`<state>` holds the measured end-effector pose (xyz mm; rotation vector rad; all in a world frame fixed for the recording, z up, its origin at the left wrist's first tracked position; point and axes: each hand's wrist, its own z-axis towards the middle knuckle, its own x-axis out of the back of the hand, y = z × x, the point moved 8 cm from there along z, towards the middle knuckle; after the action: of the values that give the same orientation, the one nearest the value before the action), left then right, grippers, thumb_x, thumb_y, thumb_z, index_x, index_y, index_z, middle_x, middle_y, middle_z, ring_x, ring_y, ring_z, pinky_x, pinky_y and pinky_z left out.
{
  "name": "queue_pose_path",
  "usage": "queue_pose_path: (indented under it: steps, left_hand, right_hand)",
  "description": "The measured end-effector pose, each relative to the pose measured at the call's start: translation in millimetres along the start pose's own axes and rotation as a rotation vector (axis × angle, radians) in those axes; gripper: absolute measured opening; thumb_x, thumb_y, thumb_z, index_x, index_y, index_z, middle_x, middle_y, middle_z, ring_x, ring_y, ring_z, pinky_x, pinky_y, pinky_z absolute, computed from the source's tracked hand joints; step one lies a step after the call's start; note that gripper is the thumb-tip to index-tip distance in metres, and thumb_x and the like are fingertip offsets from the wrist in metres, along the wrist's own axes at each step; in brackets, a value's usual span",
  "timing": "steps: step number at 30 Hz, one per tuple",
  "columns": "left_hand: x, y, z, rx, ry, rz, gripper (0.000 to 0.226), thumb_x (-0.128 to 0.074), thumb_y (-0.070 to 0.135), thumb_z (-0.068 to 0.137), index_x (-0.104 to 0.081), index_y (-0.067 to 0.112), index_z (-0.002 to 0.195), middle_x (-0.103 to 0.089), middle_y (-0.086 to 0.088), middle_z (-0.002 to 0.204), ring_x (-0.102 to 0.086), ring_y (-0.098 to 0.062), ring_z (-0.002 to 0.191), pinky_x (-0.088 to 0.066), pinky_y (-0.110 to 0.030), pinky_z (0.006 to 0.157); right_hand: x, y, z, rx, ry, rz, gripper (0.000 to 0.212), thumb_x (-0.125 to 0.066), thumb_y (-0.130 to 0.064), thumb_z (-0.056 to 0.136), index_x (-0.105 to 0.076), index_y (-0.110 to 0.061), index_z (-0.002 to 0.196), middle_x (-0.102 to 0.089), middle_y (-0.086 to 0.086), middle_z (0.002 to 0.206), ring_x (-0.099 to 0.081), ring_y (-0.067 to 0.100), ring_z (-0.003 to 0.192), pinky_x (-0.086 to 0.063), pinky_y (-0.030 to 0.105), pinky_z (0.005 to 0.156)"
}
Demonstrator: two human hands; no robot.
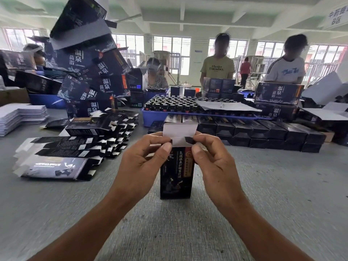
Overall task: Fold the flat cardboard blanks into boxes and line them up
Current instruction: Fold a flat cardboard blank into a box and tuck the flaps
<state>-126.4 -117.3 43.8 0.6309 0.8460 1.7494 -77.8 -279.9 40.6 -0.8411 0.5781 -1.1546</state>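
Note:
A small black box (176,178) with gold lettering stands upright on the grey table (282,185) in front of me. Its white top flap (179,129) sticks up. My left hand (143,162) pinches the box's upper left corner and side flap. My right hand (211,161) pinches the upper right corner, thumb on the front face. Flat black blanks (75,147) lie fanned in a pile to the left. Folded black boxes (254,132) stand in rows behind, to the right.
A blue tray (150,117) of dark bottles sits behind the box rows. Large dark cartons (90,76) are heaped at the back left, and white sheets (18,117) are stacked at the far left. Several people stand across the table.

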Motion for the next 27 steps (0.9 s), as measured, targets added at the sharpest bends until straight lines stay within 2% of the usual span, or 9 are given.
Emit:
queue_pose_path:
  steps: [4, 7, 9, 12, 17, 24, 27]
  left_hand:
    - [0.1, 3.6, 0.5, -0.017, 0.004, 0.016, 0.021, -0.064, 0.028, 0.087, -0.070, 0.018, 0.104, -0.073, 0.009, 0.108, -0.070, -0.011, 0.103, -0.055, -0.019, 0.080]
    - [-0.8, 6.0, -0.4, -0.037, -0.003, 0.025, 0.018, -0.064, 0.026, 0.088, -0.070, 0.019, 0.104, -0.073, 0.010, 0.108, -0.070, -0.010, 0.103, -0.055, -0.017, 0.079]
    - [-0.1, 5.4, -0.5, -0.037, -0.001, 0.030, 0.017, -0.064, 0.026, 0.090, -0.070, 0.021, 0.105, -0.073, 0.009, 0.108, -0.070, -0.010, 0.104, -0.055, -0.017, 0.079]
    - [-0.3, 3.9, -0.4, -0.035, -0.003, 0.029, 0.016, -0.064, 0.026, 0.091, -0.070, 0.023, 0.105, -0.074, 0.008, 0.108, -0.070, -0.012, 0.105, -0.055, -0.017, 0.080]
    - [-0.5, 3.7, -1.7, -0.025, 0.004, 0.012, 0.020, -0.065, 0.027, 0.089, -0.071, 0.025, 0.108, -0.075, 0.007, 0.108, -0.071, -0.012, 0.104, -0.055, -0.017, 0.080]
    - [0.7, 4.6, -1.3, -0.017, 0.031, -0.016, 0.020, -0.069, 0.031, 0.083, -0.068, 0.024, 0.102, -0.076, 0.006, 0.106, -0.071, -0.012, 0.102, -0.055, -0.016, 0.080]
    - [2.2, 1.8, -1.4, -0.006, 0.048, -0.035, 0.019, -0.071, 0.037, 0.080, -0.065, 0.031, 0.097, -0.076, 0.006, 0.106, -0.072, -0.014, 0.102, -0.055, -0.018, 0.081]
  right_hand:
    - [3.1, -2.8, 0.9, 0.019, 0.012, -0.011, 0.038, -0.057, -0.019, 0.101, -0.053, -0.047, 0.128, -0.064, -0.022, 0.124, -0.064, -0.003, 0.109, -0.051, 0.009, 0.079]
    - [0.4, -6.1, -0.1, 0.031, -0.010, -0.053, 0.035, -0.057, -0.027, 0.101, -0.055, -0.054, 0.123, -0.061, -0.029, 0.123, -0.063, -0.003, 0.111, -0.050, 0.007, 0.082]
    - [-0.1, -7.1, -1.4, 0.023, -0.007, -0.038, 0.027, -0.058, -0.040, 0.097, -0.059, -0.051, 0.121, -0.063, -0.028, 0.121, -0.064, -0.002, 0.111, -0.051, 0.009, 0.082]
    - [1.6, -8.4, -2.6, 0.026, 0.021, -0.041, 0.026, -0.053, -0.049, 0.095, -0.066, -0.040, 0.116, -0.071, -0.016, 0.113, -0.067, 0.003, 0.106, -0.055, 0.016, 0.082]
    - [3.5, -4.6, -1.5, 0.002, 0.047, -0.059, 0.023, -0.056, -0.043, 0.096, -0.068, -0.035, 0.114, -0.074, -0.011, 0.108, -0.070, 0.007, 0.101, -0.058, 0.022, 0.081]
    - [6.5, -1.8, -0.2, -0.018, 0.064, -0.070, 0.017, -0.060, -0.033, 0.098, -0.069, -0.033, 0.113, -0.074, -0.012, 0.105, -0.071, 0.007, 0.099, -0.056, 0.017, 0.077]
    - [7.0, -3.5, -0.2, -0.013, 0.066, -0.062, 0.016, -0.061, -0.030, 0.098, -0.069, -0.032, 0.111, -0.075, -0.011, 0.102, -0.071, 0.006, 0.096, -0.055, 0.015, 0.074]
